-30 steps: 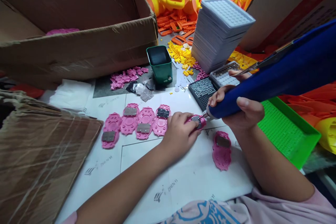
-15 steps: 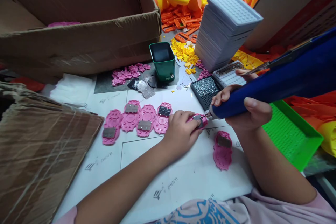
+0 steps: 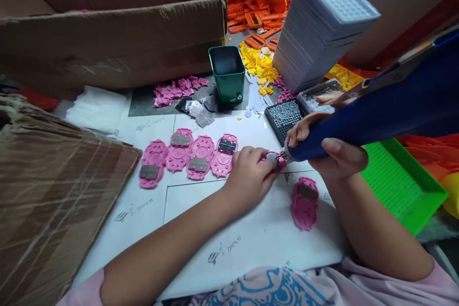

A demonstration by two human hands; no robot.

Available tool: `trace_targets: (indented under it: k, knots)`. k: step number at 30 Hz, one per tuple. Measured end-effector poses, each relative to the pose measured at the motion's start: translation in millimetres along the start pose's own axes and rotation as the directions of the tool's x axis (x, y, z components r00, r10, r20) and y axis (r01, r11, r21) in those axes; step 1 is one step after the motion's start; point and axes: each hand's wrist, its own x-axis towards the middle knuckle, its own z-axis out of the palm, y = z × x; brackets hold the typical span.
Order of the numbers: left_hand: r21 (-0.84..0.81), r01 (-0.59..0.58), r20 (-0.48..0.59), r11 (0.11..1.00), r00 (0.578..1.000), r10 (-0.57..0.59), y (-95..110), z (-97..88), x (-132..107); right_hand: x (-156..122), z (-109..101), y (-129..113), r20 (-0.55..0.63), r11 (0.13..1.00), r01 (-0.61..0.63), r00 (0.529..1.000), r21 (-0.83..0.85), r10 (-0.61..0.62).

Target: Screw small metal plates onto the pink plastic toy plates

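Head view: right hand (image 3: 340, 160) grip around blue screwdriver (image 3: 380, 110), left hand (image 3: 248, 172) grip holding pink case (image 3: 281, 162), wearer's side of green cup (image 3: 229, 85).

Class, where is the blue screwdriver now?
In the head view, right side: the right hand grips the blue screwdriver, its tip at the pink casing held by the left hand.

Pink plastic rounded shell (image 3: 281, 164): lay partly hidden under the left hand (image 3: 250, 172), its grey metal plate (image 3: 272, 157) showing
Long blue powered screwdriver (image 3: 369, 117): slanted in the right hand (image 3: 332, 165), metal bit low at the shell
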Motion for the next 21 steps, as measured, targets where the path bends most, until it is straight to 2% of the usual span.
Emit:
trace_targets:
  k: [3,6,11,14,17,21]
  knots:
    - [0.0,0.013,0.004,1.0,1.0,-0.013,0,-0.2,1,1,0,3,-0.003,1.0,-0.013,1.0,0.005,0.013]
    - [0.0,0.017,0.016,1.0,1.0,-0.017,-1,-0.9,1,1,0,4,0.02,1.0,0.026,0.999,-0.001,-0.026]
    - [-0.001,-0.001,0.011,1.0,1.0,0.001,-2,-3.3,0,11,-3,-7,0.021,0.998,0.061,0.998,-0.02,-0.061]
    - [-0.024,-0.028,0.045,0.999,0.999,0.029,-3,-5.0,-1,29,-10,-18,-0.066,0.982,0.167,0.983,-0.085,-0.173]
    - [-0.068,-0.072,0.072,0.995,0.994,0.076,-4,-7.0,-1,49,-17,-22,-0.201,0.945,0.276,0.93,-0.174,-0.308]
    - [-0.115,-0.162,0.168,0.98,0.969,0.179,-6,-12.8,-2,64,-27,-12,-0.345,0.943,0.256,0.883,-0.212,-0.318]
